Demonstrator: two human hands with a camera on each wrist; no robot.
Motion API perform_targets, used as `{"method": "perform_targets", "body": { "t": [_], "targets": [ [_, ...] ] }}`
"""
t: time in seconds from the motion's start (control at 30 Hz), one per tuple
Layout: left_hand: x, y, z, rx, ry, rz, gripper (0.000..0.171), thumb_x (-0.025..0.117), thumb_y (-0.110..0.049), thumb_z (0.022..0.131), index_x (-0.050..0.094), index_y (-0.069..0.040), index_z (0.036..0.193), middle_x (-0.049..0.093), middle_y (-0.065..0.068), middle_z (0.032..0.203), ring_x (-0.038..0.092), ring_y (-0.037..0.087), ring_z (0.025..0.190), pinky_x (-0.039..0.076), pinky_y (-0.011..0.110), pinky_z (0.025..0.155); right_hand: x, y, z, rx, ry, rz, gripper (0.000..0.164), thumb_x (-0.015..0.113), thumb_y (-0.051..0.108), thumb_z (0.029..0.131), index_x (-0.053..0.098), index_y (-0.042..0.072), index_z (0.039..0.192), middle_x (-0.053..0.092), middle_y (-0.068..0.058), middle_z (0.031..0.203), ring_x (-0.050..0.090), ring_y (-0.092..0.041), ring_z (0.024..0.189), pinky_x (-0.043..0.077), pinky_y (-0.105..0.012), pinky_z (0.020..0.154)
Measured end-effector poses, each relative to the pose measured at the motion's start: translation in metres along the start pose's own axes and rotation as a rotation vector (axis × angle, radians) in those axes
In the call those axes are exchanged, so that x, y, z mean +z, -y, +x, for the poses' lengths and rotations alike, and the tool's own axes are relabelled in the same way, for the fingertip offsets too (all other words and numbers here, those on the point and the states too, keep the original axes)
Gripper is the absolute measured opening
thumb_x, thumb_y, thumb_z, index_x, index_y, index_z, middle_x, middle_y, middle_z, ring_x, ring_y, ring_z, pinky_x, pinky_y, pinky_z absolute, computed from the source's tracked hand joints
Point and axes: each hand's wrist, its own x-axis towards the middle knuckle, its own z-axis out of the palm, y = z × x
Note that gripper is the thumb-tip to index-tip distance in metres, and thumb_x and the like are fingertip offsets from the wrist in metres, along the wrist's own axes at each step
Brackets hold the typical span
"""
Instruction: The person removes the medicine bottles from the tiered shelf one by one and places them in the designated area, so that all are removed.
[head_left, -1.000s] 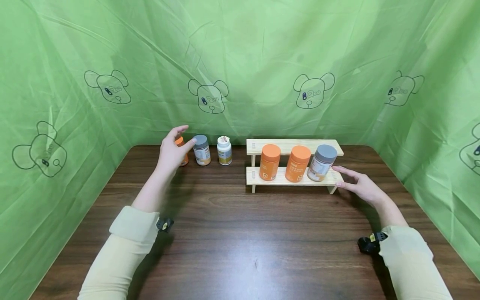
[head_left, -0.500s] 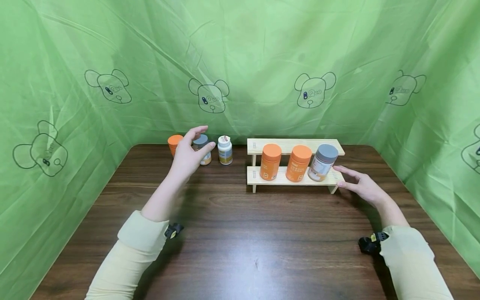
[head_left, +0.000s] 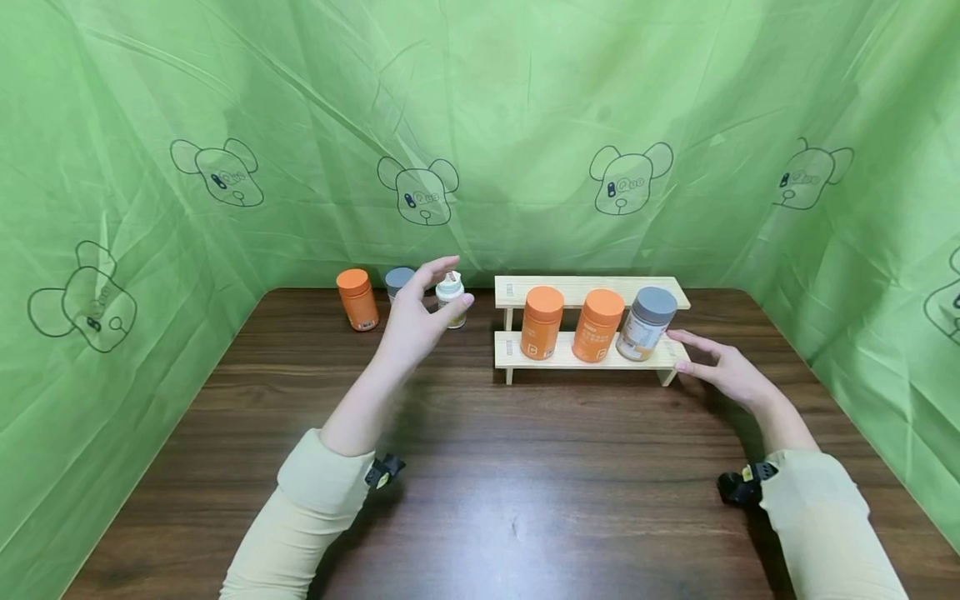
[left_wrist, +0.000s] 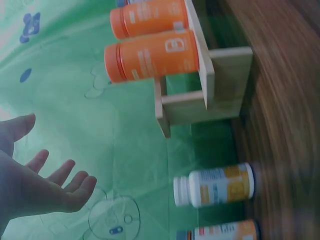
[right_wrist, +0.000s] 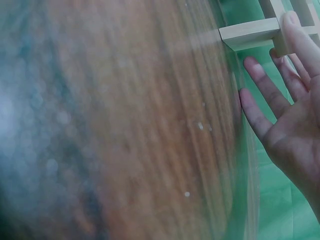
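Observation:
My left hand (head_left: 416, 321) is in the air with fingers loosely spread, near the white bottle (head_left: 449, 288) and partly in front of it. The left wrist view shows this hand (left_wrist: 45, 185) holding nothing, apart from the white bottle (left_wrist: 215, 185). Behind the hand a grey-capped jar (head_left: 398, 280) is partly hidden, and an orange jar (head_left: 357, 302) stands to its left. My right hand (head_left: 723, 371) pinches the right end of the two-tier wooden shelf (head_left: 558, 361), thumb at the front and fingers behind; the right wrist view shows the thumb on the wood.
On the lower tier stand two orange jars (head_left: 542, 325) (head_left: 597, 327) and a grey-capped jar (head_left: 646, 325). The shelf's upper tier (head_left: 592, 290) rises behind them. A green cloth (head_left: 517, 125) encloses the back and sides of the dark wooden table (head_left: 487, 467).
My left hand has moved right, from beside the left orange jar, past the grey-capped jar, to the white bottle. My right hand and the shelf have stayed in place.

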Motion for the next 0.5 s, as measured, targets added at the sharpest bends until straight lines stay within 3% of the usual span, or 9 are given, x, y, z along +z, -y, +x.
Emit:
{"method": "perform_targets", "body": {
  "t": [0.17,0.37,0.5],
  "targets": [
    [0.016,0.000,-0.002,0.039,0.042,-0.022,0.055,0.072,-0.025,0.084,0.051,-0.018,0.134,0.052,-0.001,0.136,0.046,0.020,0.126,0.041,0.042,0.100,0.000,0.000,0.001,0.019,-0.013,0.002,0.057,0.065,0.024,0.090,0.044,0.020,0.142,0.035,-0.015,0.149,0.025,-0.027,0.138,0.017,-0.061,0.108],
    [0.038,0.006,-0.004,0.033,0.070,-0.047,0.055,0.073,-0.024,0.084,0.051,-0.021,0.134,0.051,-0.002,0.137,0.045,0.019,0.125,0.040,0.045,0.101,0.001,-0.002,0.002,0.036,-0.013,0.019,0.056,0.066,0.024,0.089,0.045,0.020,0.141,0.035,-0.013,0.149,0.024,-0.033,0.138,0.016,-0.060,0.109],
    [0.052,0.007,-0.005,0.032,0.101,-0.068,0.057,0.072,-0.023,0.084,0.049,-0.017,0.136,0.050,0.001,0.139,0.044,0.025,0.127,0.039,0.049,0.101,0.001,-0.003,0.002,0.044,-0.010,0.033,0.056,0.066,0.024,0.089,0.045,0.020,0.141,0.034,-0.013,0.150,0.022,-0.034,0.138,0.016,-0.060,0.109]
  ]
}}
